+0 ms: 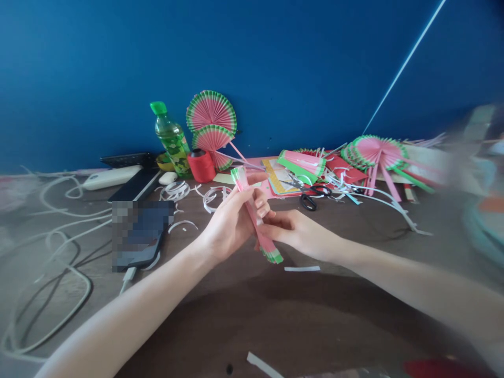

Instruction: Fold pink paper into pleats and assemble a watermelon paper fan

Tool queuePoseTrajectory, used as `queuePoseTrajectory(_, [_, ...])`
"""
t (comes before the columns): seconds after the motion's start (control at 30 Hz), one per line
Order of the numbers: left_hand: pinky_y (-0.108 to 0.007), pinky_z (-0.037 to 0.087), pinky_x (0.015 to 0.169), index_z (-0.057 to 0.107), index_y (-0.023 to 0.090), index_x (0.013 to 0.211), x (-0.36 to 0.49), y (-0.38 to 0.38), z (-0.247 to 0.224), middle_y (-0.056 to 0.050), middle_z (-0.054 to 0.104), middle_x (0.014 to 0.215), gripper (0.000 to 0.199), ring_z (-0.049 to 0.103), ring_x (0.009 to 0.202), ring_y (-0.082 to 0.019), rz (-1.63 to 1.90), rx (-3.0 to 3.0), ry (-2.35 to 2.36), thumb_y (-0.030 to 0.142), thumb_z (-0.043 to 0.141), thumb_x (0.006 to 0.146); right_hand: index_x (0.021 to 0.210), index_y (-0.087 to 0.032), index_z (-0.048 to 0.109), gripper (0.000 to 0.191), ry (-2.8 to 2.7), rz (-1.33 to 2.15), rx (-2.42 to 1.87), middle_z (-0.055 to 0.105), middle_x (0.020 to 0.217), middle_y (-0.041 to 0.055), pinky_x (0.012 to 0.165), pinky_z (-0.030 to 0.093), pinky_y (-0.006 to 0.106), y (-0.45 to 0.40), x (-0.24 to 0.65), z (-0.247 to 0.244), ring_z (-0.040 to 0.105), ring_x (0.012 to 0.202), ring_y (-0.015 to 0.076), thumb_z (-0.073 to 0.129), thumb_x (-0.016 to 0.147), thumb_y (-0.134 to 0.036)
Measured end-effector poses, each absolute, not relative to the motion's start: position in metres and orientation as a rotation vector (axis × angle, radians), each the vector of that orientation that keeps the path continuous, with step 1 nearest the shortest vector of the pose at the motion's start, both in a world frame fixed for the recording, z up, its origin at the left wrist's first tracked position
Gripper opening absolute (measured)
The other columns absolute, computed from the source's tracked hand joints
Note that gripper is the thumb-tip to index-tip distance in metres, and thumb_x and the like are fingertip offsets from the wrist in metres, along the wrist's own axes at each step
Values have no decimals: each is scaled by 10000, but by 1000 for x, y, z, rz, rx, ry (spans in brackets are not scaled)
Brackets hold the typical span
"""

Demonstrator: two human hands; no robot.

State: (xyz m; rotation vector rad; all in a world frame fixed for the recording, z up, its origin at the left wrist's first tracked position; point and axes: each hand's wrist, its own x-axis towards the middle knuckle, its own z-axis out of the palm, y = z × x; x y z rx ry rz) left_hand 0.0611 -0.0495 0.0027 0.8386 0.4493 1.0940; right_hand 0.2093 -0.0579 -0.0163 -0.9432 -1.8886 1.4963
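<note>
A narrow folded paper fan, pink with green and white ends, is held slantwise above the table. My left hand is closed around its upper half, the thumb lying across the folds. At the fan's middle, my right hand pinches the paper between thumb and fingers; the exact fingertip contact is partly hidden. A short white paper strip lies on the table just below the right hand. Beyond the hands rest black-handled scissors and a pink and green stack of pleated paper.
Finished round fans lean on the blue wall beside a green-capped bottle and a red thread spool. More fans and paper scraps pile at right. A phone and white cables lie at left.
</note>
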Motion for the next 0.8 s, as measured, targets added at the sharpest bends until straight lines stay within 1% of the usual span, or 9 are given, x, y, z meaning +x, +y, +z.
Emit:
queuePoseTrajectory(0.13, [-189,433,536,574,153,870,62,-47,2,55,341,545,181,376,464,-53,1080,706,447,150,393,874,751,-137,603,316,-1792,1570,-902,671,729,34,729,473,290,-57,208,-23,627,725,151,524,841,-430])
queuePoseTrajectory(0.27, [-156,359,435,531,130,740,61,-44,0,71,243,526,244,279,412,-36,1046,594,435,196,365,907,752,-131,588,274,-1693,1683,-865,650,684,19,672,477,264,-56,206,-29,626,659,129,579,812,-398])
queuePoseTrajectory(0.4, [-146,273,369,465,144,653,61,-44,-2,71,201,522,322,233,387,-36,1027,524,429,261,341,926,709,-133,574,259,-1636,1700,-824,643,661,13,677,475,264,-58,203,-34,619,639,121,614,787,-376])
queuePoseTrajectory(0.6, [-138,196,325,433,149,623,61,-48,-3,79,165,508,338,173,367,-33,1003,499,475,290,360,921,707,-150,555,254,-1645,1721,-811,651,657,12,683,481,280,-63,199,-36,606,622,123,634,760,-385])
queuePoseTrajectory(0.73, [-139,242,337,439,151,630,61,-47,-5,73,199,510,344,215,377,-38,997,521,448,329,373,916,725,-147,550,243,-1622,1720,-808,647,668,16,659,482,273,-62,200,-42,607,624,121,633,763,-372])
queuePoseTrajectory(0.8, [-148,328,380,439,153,626,61,-45,-7,69,224,506,364,258,387,-43,999,513,446,342,348,923,720,-146,546,242,-1598,1723,-797,638,658,12,639,480,267,-59,201,-45,607,619,119,630,766,-368])
